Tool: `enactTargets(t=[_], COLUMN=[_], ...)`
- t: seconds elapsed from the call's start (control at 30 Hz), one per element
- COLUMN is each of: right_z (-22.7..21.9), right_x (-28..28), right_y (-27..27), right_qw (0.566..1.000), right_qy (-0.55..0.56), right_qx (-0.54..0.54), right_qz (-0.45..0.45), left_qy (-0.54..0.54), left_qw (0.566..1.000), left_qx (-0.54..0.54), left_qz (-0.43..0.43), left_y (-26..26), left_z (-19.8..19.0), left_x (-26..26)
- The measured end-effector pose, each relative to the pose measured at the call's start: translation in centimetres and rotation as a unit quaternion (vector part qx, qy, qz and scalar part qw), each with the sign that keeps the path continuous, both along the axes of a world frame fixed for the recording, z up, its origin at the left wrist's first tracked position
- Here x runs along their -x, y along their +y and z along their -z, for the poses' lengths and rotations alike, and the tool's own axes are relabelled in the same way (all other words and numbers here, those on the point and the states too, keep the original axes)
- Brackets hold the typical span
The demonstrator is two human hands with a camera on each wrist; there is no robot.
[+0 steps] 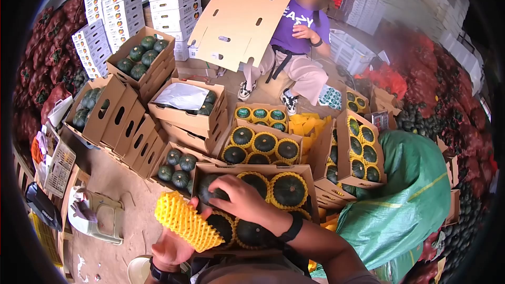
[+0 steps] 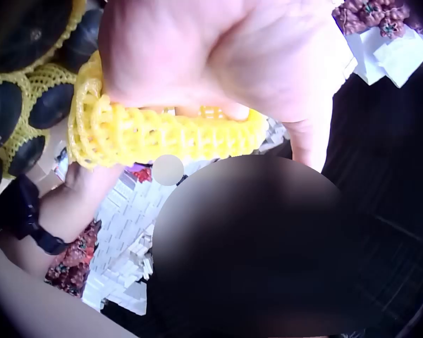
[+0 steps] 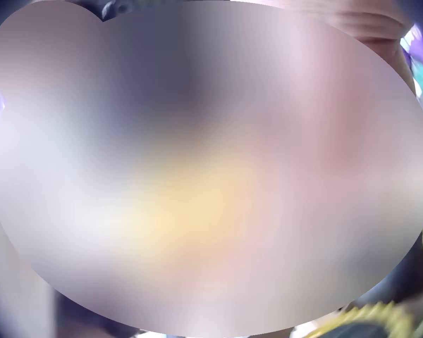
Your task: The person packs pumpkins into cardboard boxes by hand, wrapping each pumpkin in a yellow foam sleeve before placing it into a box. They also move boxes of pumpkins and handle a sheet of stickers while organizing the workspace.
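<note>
In the head view my left hand [image 1: 172,248] grips a yellow foam net sleeve [image 1: 187,222], with fingertips showing past its far side. The left wrist view shows the hand [image 2: 225,56] wrapped over the netting [image 2: 162,137]. My right hand [image 1: 236,195] curls its fingers over a dark green pumpkin [image 1: 206,185] at the left of the nearest cardboard box [image 1: 252,168]. That pumpkin shows no netting; others in the box, such as one pumpkin [image 1: 288,190], wear yellow nets. The right wrist view is mostly blurred, hiding the fingers' contact.
Beyond the near box stands another box of netted pumpkins [image 1: 265,142]. Boxes of bare pumpkins [image 1: 181,168] are at the left, a green sack [image 1: 394,200] at the right. A seated person [image 1: 300,37] is beside a large cardboard sheet [image 1: 242,16]. A plastic stool [image 1: 97,215] stands left.
</note>
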State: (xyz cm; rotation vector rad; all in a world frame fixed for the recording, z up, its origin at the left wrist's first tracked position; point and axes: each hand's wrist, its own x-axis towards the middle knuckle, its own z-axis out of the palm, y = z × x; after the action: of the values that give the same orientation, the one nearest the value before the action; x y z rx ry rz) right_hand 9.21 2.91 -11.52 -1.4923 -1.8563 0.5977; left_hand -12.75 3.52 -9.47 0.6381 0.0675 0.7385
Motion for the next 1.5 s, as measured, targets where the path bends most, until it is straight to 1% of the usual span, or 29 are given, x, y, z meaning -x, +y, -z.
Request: enactTargets(t=[0.07, 0.13, 0.17, 0.23, 0.33, 0.47, 0.57, 0.63, 0.67, 0.8, 0.83, 0.87, 0.9, 0.93, 0.97, 1.0, 1.03, 1.07, 1.17, 1.2, 1.23, 1.27, 1.3, 1.33, 1.37, 1.4, 1.43, 1.47, 1.5], right_z=[-0.5, 0.3, 0.5, -0.1, 1.2, 3.1, 2.1, 3.4, 3.6, 2.2, 1.7, 1.4, 0.9, -0.3, -1.9, -1.8, -1.6, -0.5, 1.6, 3.4, 3.7, 3.8, 3.7, 3.6, 3.3, 2.6, 1.6, 1.4, 1.3], right_x=[0.1, 1.8, 2.7, 4.1, 4.9, 4.2, 4.3, 4.1, 3.8, 2.3, 2.4, 2.6, 2.9, 3.4, 3.3, 2.7, 2.6, 3.2, 2.3, 2.3, 2.3, 2.0, 1.7, 1.5, 1.2, 0.3, -0.1, -0.4, -0.3], right_y=[1.5, 3.4, 4.1, 5.5, 3.9, 2.2, 1.8, 2.5, 3.0, 2.4, 1.8, 1.0, 0.1, -1.0, -2.5, -3.5, -4.3, -4.9, -5.0, -5.2, -5.4, -5.8, -6.2, -6.1, -5.9, -5.8, -5.5, -5.2, -5.0], right_qw=[0.989, 0.953, 0.948, 0.925, 0.943, 0.96, 0.939, 0.937, 0.941, 0.97, 0.989, 0.99, 0.975, 0.973, 0.979, 0.973, 0.958, 0.898, 0.791, 0.723, 0.648, 0.782, 0.884, 0.726, 0.511, 0.528, 0.597, 0.794, 0.908], right_qy=[-0.129, -0.279, -0.289, -0.277, -0.247, -0.242, -0.284, -0.294, -0.274, -0.188, -0.067, 0.055, 0.175, 0.174, 0.174, 0.228, 0.278, 0.429, 0.586, 0.645, 0.695, 0.563, 0.408, 0.632, 0.805, 0.807, 0.78, 0.603, 0.367], right_qx=[0.032, 0.083, 0.107, 0.245, 0.167, 0.044, 0.136, 0.103, 0.14, 0.124, 0.079, 0.035, -0.008, -0.048, -0.051, -0.018, 0.014, 0.08, 0.157, 0.243, 0.304, 0.241, 0.168, 0.227, 0.27, 0.232, 0.176, 0.044, -0.09], right_qz=[0.058, 0.082, 0.073, 0.087, 0.147, 0.132, 0.137, 0.159, 0.14, 0.092, 0.11, 0.125, 0.138, 0.141, 0.092, 0.014, -0.063, -0.065, 0.08, 0.048, -0.065, -0.112, -0.154, -0.152, -0.136, -0.124, -0.063, 0.063, 0.181], left_qy=[0.073, 0.11, 0.129, 0.138, 0.16, 0.162, 0.16, 0.174, 0.183, 0.175, 0.17, 0.172, 0.174, 0.174, 0.179, 0.185, 0.19, 0.128, 0.079, 0.052, 0.012, 0.008, 0.003, 0.02, 0.037, 0.054, 0.095, 0.139, 0.186], left_qw=[0.996, 0.991, 0.988, 0.988, 0.986, 0.985, 0.985, 0.983, 0.981, 0.982, 0.982, 0.98, 0.976, 0.971, 0.966, 0.961, 0.955, 0.964, 0.985, 0.993, 0.992, 0.995, 0.995, 0.995, 0.995, 0.994, 0.993, 0.99, 0.982], left_qx=[0.03, 0.053, 0.063, 0.052, 0.022, 0.033, 0.038, 0.035, 0.032, 0.03, 0.032, 0.02, 0.01, 0.0, -0.008, -0.016, -0.025, -0.019, 0.026, 0.087, 0.122, 0.102, 0.082, 0.079, 0.076, 0.074, 0.065, 0.035, 0.007], left_qz=[-0.039, -0.05, -0.056, -0.051, -0.051, -0.04, -0.045, -0.046, -0.046, -0.063, -0.07, -0.1, -0.131, -0.163, -0.185, -0.205, -0.226, -0.233, -0.149, -0.067, -0.011, 0.019, 0.049, 0.053, 0.057, 0.061, 0.021, -0.01, -0.04], left_y=[-0.2, -0.4, -0.5, -0.6, -0.2, -0.3, -0.4, -0.5, -0.5, -0.7, -0.8, -1.1, -1.5, -1.7, -1.2, -0.5, 0.2, 0.7, 0.3, -0.1, -0.8, -1.0, -1.1, -1.1, -1.2, -1.2, -1.5, -1.5, -1.7], left_z=[1.5, 3.9, 4.3, 4.8, 5.5, 5.3, 5.2, 5.0, 5.1, 4.3, 4.2, 4.4, 4.6, 4.9, 5.4, 6.0, 6.0, 3.9, 2.2, 3.0, 3.3, 3.8, 4.4, 4.6, 4.7, 4.6, 2.0, 1.5, 1.1], left_x=[0.8, 1.4, 1.5, 1.8, 2.0, 1.8, 1.2, 1.4, 1.4, 1.1, 1.0, 0.6, 0.0, -0.3, -0.6, -0.7, -1.0, -1.5, -2.0, -1.4, -1.3, -1.1, -1.1, -1.1, -1.1, -1.1, -2.2, -3.1, -3.8])
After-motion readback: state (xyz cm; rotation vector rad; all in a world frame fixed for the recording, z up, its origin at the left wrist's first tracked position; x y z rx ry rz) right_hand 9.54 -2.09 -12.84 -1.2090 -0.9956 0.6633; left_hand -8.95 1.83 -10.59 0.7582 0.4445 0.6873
